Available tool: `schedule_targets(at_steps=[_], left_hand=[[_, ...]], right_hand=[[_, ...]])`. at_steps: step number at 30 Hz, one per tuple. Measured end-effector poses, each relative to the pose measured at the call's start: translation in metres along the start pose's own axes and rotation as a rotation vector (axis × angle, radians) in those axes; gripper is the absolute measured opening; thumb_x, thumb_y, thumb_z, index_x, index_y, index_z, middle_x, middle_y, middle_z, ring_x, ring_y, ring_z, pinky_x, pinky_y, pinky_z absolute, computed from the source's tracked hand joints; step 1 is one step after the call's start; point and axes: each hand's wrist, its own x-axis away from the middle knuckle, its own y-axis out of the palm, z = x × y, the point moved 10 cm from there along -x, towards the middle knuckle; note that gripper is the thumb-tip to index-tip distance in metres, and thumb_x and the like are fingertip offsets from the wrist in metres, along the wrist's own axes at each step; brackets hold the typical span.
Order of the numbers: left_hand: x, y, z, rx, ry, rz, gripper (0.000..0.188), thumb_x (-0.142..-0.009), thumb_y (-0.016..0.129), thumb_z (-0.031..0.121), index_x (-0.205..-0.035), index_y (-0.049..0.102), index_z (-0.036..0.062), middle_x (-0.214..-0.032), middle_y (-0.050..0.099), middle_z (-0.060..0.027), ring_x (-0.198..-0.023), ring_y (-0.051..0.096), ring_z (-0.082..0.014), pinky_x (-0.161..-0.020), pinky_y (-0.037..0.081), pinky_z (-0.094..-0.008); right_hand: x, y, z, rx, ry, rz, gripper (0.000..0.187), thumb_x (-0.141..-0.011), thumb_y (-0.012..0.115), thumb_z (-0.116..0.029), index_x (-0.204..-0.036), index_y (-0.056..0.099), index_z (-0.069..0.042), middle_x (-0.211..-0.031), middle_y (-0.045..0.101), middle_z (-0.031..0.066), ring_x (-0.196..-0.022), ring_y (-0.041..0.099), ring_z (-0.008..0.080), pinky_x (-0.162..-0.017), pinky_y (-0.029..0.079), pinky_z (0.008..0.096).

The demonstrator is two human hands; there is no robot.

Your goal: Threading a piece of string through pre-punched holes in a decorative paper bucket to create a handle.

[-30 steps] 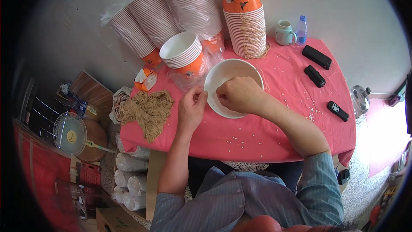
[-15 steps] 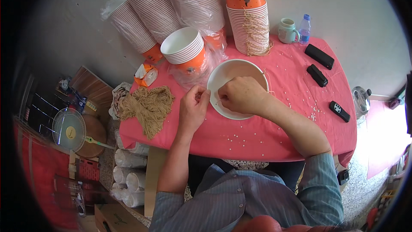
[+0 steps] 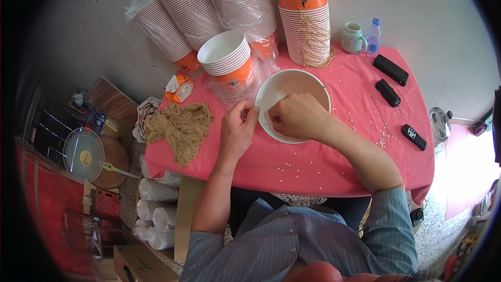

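A white round paper tub [image 3: 270, 94] stands open near the middle of the pink-covered table. My right hand [image 3: 298, 116] is over it, fingers curled and pinched around something thin that I cannot make out. At the tub's left rim is my left hand [image 3: 237, 131], thumb and fingertips pressed together; whatever lies between them is too small to name. Thin tan cord ends [image 3: 334, 110] hang at the tub's right rim. Left of my left hand lies a loose bundle of tan cords [image 3: 182, 130].
Behind stand nested orange tubs [image 3: 229, 65], plastic-wrapped stacks [image 3: 193, 13] and a tall stack draped with cords [image 3: 307, 36]. To the right are a mug [image 3: 353, 39], a bottle [image 3: 373, 36], black cases [image 3: 390, 69] and a remote [image 3: 414, 137]. Small white beads [image 3: 284, 169] lie scattered.
The whole view has shifted slightly. Both hands keep nearly the same pose at the tub, with the right fingers still closed inside its rim.
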Motion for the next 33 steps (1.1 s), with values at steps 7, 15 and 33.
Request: schedule_targets(at_steps=[7,15,33], left_hand=[[-0.001,0.000,-0.003,0.023,-0.017,0.014,0.018,-0.107,0.069,0.013,-0.099,0.069,-0.0032,-0.080,0.071,-0.0047,-0.073,0.062,-0.0071,-0.066,0.051,-0.0293],[-0.005,0.003,-0.002,0.016,-0.030,0.003,0.016,-0.109,0.068,0.012,-0.099,0.069,-0.0004,-0.083,0.066,0.0049,-0.076,0.056,-0.0004,-0.065,0.044,-0.0225],[-0.008,0.011,-0.015,0.116,-0.075,-0.003,0.021,-0.107,0.065,0.014,-0.113,0.073,-0.0045,-0.096,0.080,-0.0137,-0.088,0.077,-0.0191,-0.079,0.058,-0.0356]], right_hand=[[0.000,-0.003,-0.005,-0.004,-0.020,0.021,0.014,-0.088,0.071,-0.024,-0.081,0.078,-0.015,-0.076,0.074,0.0135,-0.073,0.075,0.0366,-0.067,0.059,0.0519],[-0.001,-0.003,-0.004,-0.022,-0.028,0.046,0.014,-0.090,0.069,-0.022,-0.085,0.081,-0.014,-0.078,0.075,0.0158,-0.075,0.075,0.0380,-0.069,0.060,0.0534],[-0.001,-0.023,0.011,-0.163,0.043,-0.029,0.023,-0.084,0.075,-0.018,-0.102,0.084,-0.006,-0.089,0.081,0.0151,-0.082,0.079,0.0327,-0.080,0.062,0.0439]])
